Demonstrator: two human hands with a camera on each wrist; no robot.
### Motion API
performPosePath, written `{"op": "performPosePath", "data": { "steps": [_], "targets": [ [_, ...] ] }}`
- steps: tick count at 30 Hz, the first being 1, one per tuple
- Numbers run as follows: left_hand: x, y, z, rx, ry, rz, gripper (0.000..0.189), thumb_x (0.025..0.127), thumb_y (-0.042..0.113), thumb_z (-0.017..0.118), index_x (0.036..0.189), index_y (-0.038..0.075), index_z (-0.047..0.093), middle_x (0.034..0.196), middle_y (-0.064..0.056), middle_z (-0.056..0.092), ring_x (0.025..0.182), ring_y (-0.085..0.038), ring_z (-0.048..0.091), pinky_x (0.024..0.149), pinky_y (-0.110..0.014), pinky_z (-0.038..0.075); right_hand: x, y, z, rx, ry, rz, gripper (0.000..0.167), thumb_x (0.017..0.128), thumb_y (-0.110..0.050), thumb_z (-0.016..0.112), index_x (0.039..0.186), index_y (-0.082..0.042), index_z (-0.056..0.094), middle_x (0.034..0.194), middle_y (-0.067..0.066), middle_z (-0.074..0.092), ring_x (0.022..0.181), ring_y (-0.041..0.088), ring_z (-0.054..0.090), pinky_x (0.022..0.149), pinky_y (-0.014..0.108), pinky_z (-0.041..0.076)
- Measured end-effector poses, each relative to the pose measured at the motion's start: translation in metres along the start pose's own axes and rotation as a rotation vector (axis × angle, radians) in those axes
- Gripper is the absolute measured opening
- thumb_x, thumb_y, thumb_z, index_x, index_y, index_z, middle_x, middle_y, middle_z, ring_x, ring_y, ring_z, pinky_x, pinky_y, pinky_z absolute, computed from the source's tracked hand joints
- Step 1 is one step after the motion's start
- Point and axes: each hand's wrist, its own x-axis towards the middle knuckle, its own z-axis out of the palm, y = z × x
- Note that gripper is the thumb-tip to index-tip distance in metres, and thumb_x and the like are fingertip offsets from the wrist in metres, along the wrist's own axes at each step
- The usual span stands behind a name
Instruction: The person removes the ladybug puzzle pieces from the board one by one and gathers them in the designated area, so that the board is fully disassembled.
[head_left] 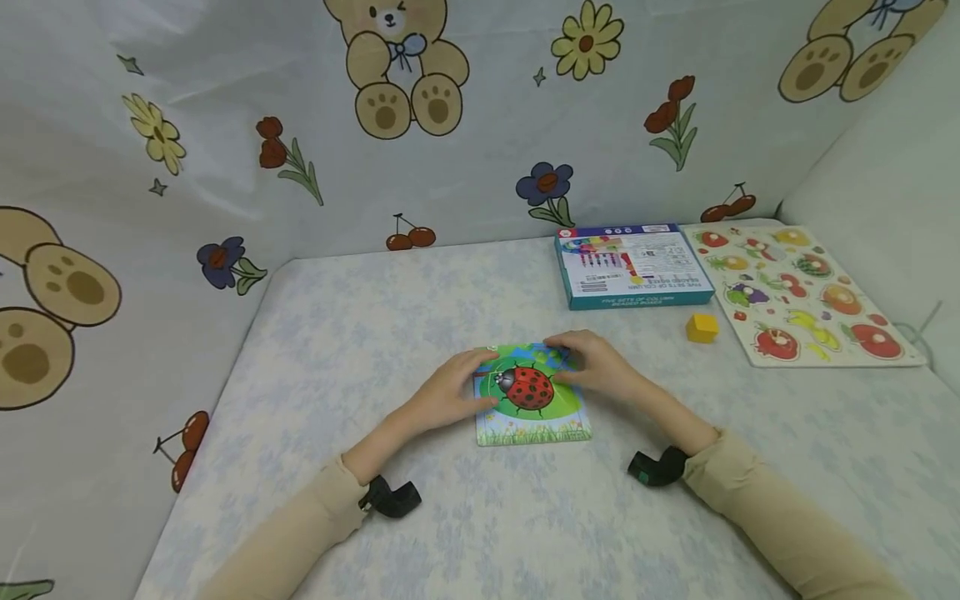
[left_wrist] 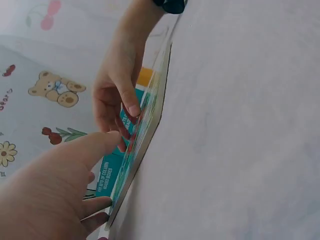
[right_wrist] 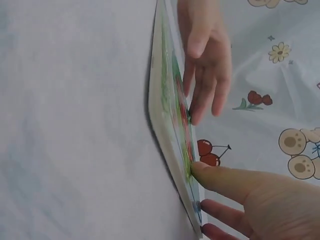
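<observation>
A square ladybug picture puzzle (head_left: 528,390) lies flat on the table, a red spotted ladybug on a green leaf, with grass along its near edge. My left hand (head_left: 453,392) is at its left side, thumb and fingers spread apart over the border. At the upper right corner, my right hand (head_left: 597,367) touches the puzzle with relaxed fingers. In the right wrist view the right thumb (right_wrist: 207,172) rests on the picture surface, the other fingertips at the board's edge. The left wrist view shows the left fingertips (left_wrist: 102,202) right at the edge of the thin board (left_wrist: 145,145).
A teal and white box (head_left: 637,268) lies at the back right. Beside it, a board with fruit pictures (head_left: 806,296) reaches toward the right edge of the table. A small yellow cube (head_left: 702,328) sits in front of the box. A printed cloth wall (head_left: 480,125) stands behind the table.
</observation>
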Motion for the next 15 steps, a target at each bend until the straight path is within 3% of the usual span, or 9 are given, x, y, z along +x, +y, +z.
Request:
{"op": "performPosePath", "data": {
  "steps": [8, 15],
  "targets": [
    [-0.0016, -0.0040, 0.0077, 0.024, 0.033, 0.076, 0.091, 0.072, 0.042, 0.081, 0.145, 0.011, 0.039, 0.150, -0.009, 0.037, 0.142, -0.029, 0.030, 0.114, -0.057, 0.025, -0.0003, -0.0021, 0.0045, -0.041, 0.006, -0.009, 0.055, 0.079, -0.009, 0.076, 0.130, 0.000, 0.057, 0.127, 0.016, 0.061, 0.117, 0.033, 0.052, 0.102, 0.051, 0.040],
    [-0.0015, -0.0049, 0.0101, 0.043, 0.043, 0.087, 0.091, 0.070, 0.042, 0.083, 0.144, 0.011, 0.040, 0.150, -0.010, 0.036, 0.141, -0.030, 0.031, 0.113, -0.057, 0.026, 0.0007, -0.0001, 0.0058, -0.041, -0.002, -0.048, 0.063, 0.078, -0.007, 0.077, 0.135, 0.001, 0.051, 0.123, 0.017, 0.063, 0.115, 0.033, 0.053, 0.101, 0.052, 0.039]
  ]
}}
